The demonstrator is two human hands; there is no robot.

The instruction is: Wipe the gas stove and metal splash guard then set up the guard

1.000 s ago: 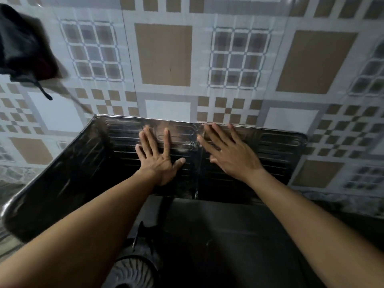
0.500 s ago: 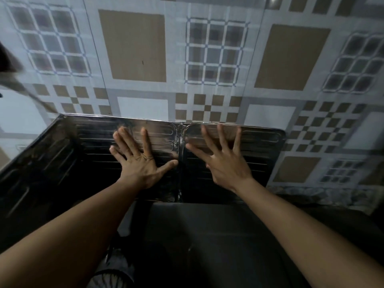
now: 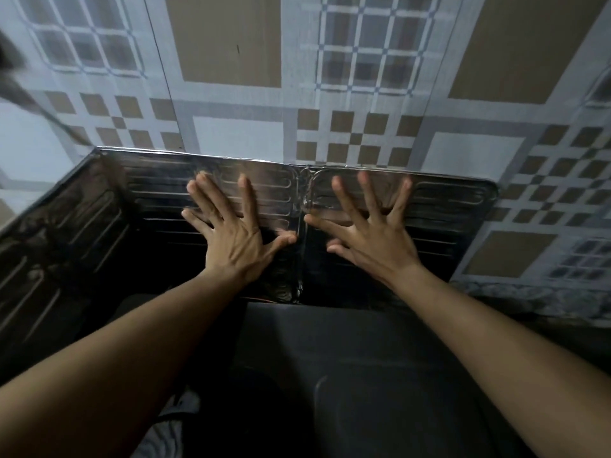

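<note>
The shiny ribbed metal splash guard [image 3: 456,206] stands upright against the tiled wall, with a side panel folded forward on the left [image 3: 59,233]. My left hand [image 3: 231,236] lies flat with fingers spread on the back panel, just left of the centre seam. My right hand [image 3: 370,236] lies flat and spread just right of the seam. Neither hand holds anything. Below them sits the dark gas stove [image 3: 347,368], its top flat and dim. No cloth is in view.
A patterned beige, white and grey tiled wall [image 3: 231,44] rises behind the guard. A speckled stone counter edge [image 3: 542,299] shows at the right. A pale ribbed burner part [image 3: 165,424] peeks out under my left forearm. A dark blurred object [image 3: 13,61] hangs at upper left.
The view has shifted right and closer, so the guard fills more of the frame. Both hands stay flat on the back panel, with fingers spread wider than before.
</note>
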